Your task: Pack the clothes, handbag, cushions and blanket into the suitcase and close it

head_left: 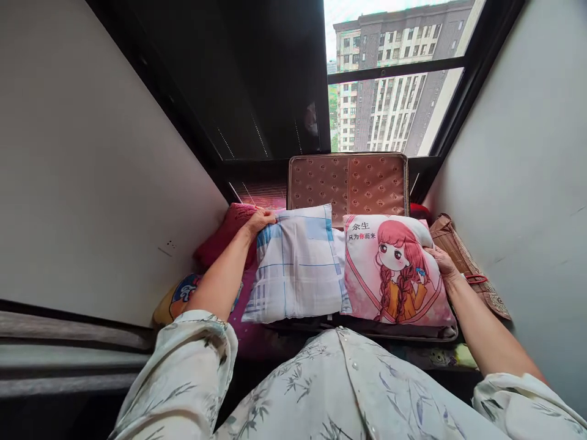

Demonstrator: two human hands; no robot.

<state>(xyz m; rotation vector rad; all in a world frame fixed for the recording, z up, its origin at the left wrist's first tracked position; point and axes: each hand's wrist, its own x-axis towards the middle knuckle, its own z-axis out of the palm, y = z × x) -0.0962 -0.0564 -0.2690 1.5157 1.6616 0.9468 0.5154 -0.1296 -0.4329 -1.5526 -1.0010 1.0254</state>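
My left hand (260, 222) is closed on the upper left corner of a white and blue checked pillow (300, 266). Beside it lies a pink pillow (367, 275) printed with a cartoon girl with braids. My right hand (441, 261) grips that pink pillow at its right edge, its fingertips partly hidden behind the fabric. Both pillows rest side by side over an open suitcase, whose patterned brown lid (321, 183) stands upright behind them. Most of the suitcase's lower half is covered by the pillows.
A dark red cushion (213, 241) and a yellow and blue item (172, 299) lie to the left. On the right, a folded brown mat (468, 263) leans near the white wall (541, 183). Behind the suitcase is a black-framed window (383, 74).
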